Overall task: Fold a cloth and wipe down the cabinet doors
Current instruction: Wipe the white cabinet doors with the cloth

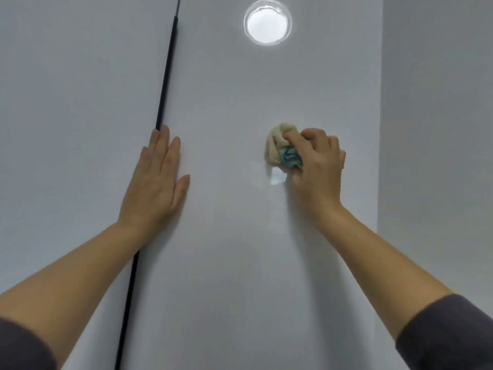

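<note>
A glossy white cabinet door (240, 236) fills the middle of the head view. My right hand (317, 169) is shut on a bunched cream cloth with a teal patch (278, 146) and presses it against the door at mid height. My left hand (157, 180) lies flat on the same door's left edge, fingers together and pointing up, holding nothing. A second white door (66, 129) lies to the left, beyond a thin black gap (165, 76) that runs top to bottom.
A round ceiling light is mirrored in the door as a bright disc (267, 22) near the top. A plain grey-white panel or wall (437, 129) adjoins the door on the right. Dark sleeves cover both forearms at the lower corners.
</note>
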